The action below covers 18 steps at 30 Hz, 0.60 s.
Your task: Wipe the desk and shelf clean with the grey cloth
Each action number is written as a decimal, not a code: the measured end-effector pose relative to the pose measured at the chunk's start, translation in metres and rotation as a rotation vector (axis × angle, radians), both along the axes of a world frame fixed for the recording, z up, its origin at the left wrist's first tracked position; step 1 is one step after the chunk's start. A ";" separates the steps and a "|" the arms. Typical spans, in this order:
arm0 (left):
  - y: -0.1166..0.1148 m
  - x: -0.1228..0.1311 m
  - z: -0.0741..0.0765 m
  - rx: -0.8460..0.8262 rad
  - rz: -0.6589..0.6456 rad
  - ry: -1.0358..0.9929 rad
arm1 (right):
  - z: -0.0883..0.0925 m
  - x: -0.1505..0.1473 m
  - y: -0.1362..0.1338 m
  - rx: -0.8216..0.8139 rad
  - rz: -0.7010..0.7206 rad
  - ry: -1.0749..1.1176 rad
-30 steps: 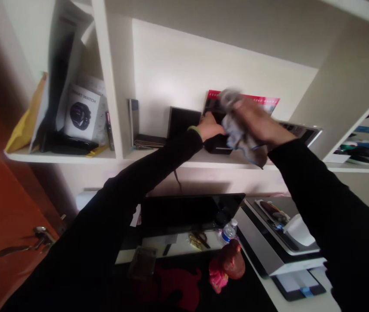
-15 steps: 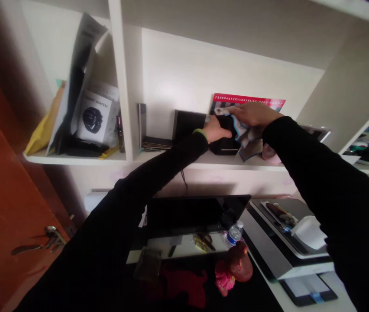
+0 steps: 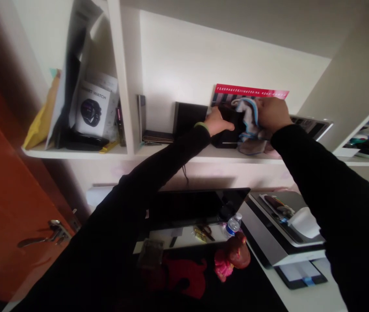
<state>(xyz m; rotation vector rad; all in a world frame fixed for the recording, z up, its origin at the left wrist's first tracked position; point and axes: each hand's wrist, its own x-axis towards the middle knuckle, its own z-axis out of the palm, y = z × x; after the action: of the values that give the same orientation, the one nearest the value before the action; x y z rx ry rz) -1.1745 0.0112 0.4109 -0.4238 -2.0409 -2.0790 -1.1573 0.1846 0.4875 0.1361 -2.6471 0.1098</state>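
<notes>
On the white shelf (image 3: 158, 153), my left hand (image 3: 217, 122) grips a black box (image 3: 225, 141) from its left side. The thumb lies across the near face, and the fingers behind are hidden. Just to the right, my right hand (image 3: 273, 115) is closed on a grey-white cloth with blue edging (image 3: 251, 123). The cloth hangs bunched against the box's right side, and part of it is smeared by motion. Behind both hands leans a group photo with a red banner (image 3: 251, 91). A pinkish object (image 3: 271, 153) shows partly under the right hand.
Left of the hands stand a dark panel (image 3: 187, 117) and a wallet (image 3: 156, 136). A smart watch box (image 3: 92, 110) is in the left compartment. Below are a monitor (image 3: 197, 208), a water bottle (image 3: 234, 224), a red-brown figurine (image 3: 233, 255) and a printer (image 3: 278, 234).
My right hand has moved slightly right, and the cloth has bunched up and turned beside the black box. My left hand keeps its hold on the box. The whole view has shifted a little.
</notes>
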 end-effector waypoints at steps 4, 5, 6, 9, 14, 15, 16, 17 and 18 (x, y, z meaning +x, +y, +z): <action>0.000 0.006 0.007 -0.052 0.028 0.041 | -0.014 0.015 0.021 -0.213 -0.060 0.164; 0.001 0.008 0.009 -0.038 0.037 0.049 | -0.018 0.018 0.027 -0.285 -0.061 0.199; 0.001 0.009 0.011 -0.015 0.045 0.057 | -0.022 0.021 0.032 -0.353 -0.054 0.225; 0.004 0.013 0.019 0.085 0.068 0.076 | -0.040 0.029 0.045 -0.506 -0.062 0.229; 0.007 0.012 0.027 0.220 0.090 0.123 | -0.071 0.046 0.035 -0.543 0.170 -0.045; 0.007 0.011 0.028 0.228 0.080 0.137 | -0.074 0.048 0.027 -0.494 0.313 -0.111; 0.007 0.010 0.028 0.228 0.070 0.153 | -0.077 0.049 0.016 -0.423 0.461 -0.185; 0.006 0.009 0.028 0.222 0.064 0.168 | -0.078 0.047 0.004 -0.339 0.585 -0.263; 0.006 0.009 0.028 0.213 0.065 0.176 | -0.079 0.044 -0.008 -0.250 0.669 -0.340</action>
<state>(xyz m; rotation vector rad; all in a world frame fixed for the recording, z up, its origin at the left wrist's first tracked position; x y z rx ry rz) -1.1652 0.0172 0.4387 -0.4781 -1.6930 -2.1090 -1.1130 0.1761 0.4084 0.9870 -2.7684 0.7349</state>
